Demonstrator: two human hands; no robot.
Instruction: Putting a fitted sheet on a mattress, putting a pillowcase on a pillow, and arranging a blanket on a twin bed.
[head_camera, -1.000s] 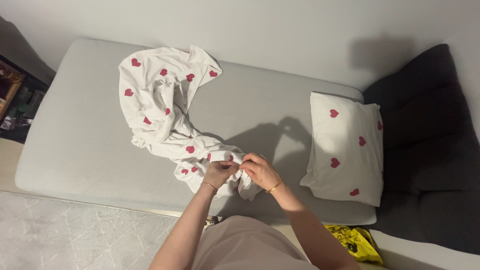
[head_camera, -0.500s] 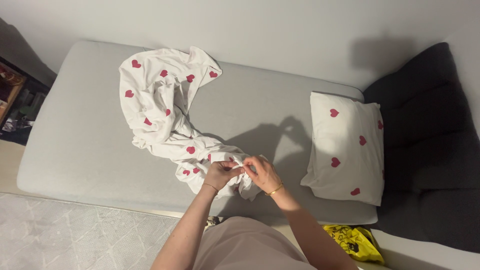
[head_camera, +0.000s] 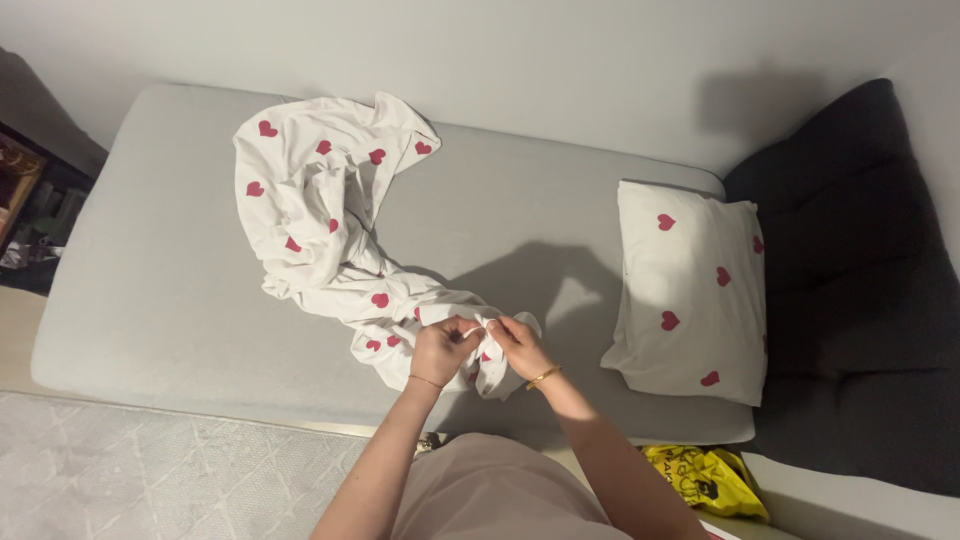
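Left hand (head_camera: 442, 348) and right hand (head_camera: 518, 346) side by side, fingers pinched on the near end of the heart-print sheet (head_camera: 320, 215). Sheet crumpled across the grey mattress (head_camera: 150, 290); matching pillow (head_camera: 690, 290) well apart.

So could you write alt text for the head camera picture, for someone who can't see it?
Seen from above, a person's left hand and right hand pinch one end of a crumpled white sheet with red hearts, spread over a grey mattress. A matching pillow lies at the right end, beside a dark cushion; a yellow bag sits below.
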